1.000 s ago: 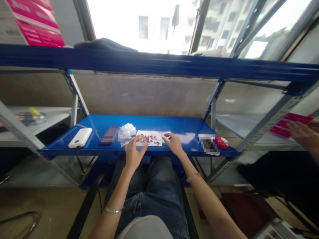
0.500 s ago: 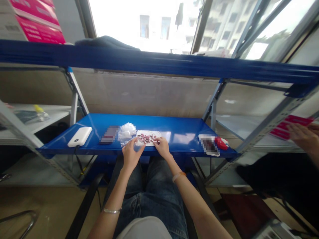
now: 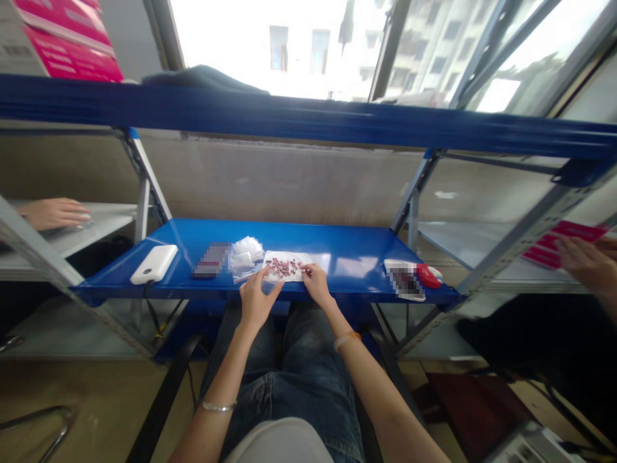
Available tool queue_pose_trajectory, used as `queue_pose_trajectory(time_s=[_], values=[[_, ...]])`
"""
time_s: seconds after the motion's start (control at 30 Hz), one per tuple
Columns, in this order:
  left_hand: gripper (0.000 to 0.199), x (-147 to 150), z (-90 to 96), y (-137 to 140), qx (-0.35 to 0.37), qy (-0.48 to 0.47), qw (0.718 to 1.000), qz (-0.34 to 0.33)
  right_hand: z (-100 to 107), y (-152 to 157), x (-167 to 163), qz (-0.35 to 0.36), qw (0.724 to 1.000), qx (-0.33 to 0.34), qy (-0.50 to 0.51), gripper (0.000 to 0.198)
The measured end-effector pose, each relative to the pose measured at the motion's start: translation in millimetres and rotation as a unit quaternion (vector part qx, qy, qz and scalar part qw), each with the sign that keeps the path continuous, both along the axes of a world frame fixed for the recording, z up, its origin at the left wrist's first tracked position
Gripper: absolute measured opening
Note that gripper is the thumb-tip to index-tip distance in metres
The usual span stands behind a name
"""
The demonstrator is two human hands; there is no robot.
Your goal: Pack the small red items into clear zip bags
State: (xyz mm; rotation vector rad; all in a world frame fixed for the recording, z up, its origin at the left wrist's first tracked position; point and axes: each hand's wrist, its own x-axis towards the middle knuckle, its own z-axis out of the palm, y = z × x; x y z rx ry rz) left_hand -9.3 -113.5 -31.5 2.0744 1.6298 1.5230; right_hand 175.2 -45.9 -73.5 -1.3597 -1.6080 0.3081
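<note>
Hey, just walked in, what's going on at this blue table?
Someone seated at the blue table has both hands at a white sheet scattered with small reddish pieces. The right hand has its fingertips at the sheet's right end; whether they grip a piece is too small to tell. The left hand is at the near left corner, thumb and fingers apart. Clear plastic bags lie just left of the sheet.

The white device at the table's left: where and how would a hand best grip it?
Probably grip the white device across its long edges, near the middle, from above: it lies flat, is longer than wide, and a dark cable shows at its near end.
</note>
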Motion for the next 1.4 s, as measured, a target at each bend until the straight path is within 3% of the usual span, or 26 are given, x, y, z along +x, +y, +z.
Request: queue_pose_trajectory(time_s=[0.57,0.73,0.83,1.13,1.27,1.4], values=[[0.038,2.2,-6.4,2.8,0.004,0.011,1.000,-0.010,7.8,-3.0,0.4,0.000,1.000,-0.016,0.004,0.026],[0.038,2.5,-4.8,2.1,0.001,0.005,1.000,-0.010,9.6,-24.4,-4.6,-0.144,0.982,0.023,-0.119,0.021],[0.038,2.2,-3.7,1.7,-0.003,0.004,1.000,-0.012,4.3,-37.3,-7.2,-0.209,0.969,0.011,-0.129,0.021],[0.037,2.3,-4.4,1.6,-0.006,0.004,1.000,-0.011,-6.9,-44.1,-3.3,-0.215,0.973,0.042,-0.076,0.025],[0.037,1.1,-5.4,2.3,-0.010,0.005,1.000,-0.010,2.7,-38.4,17.0,-0.257,0.964,0.041,-0.046,0.028],[0.037,-1.5,-5.4,3.7,-0.012,0.000,1.000,-0.007,24.5,-30.6,66.3,-0.364,0.931,0.017,-0.023,0.033]])
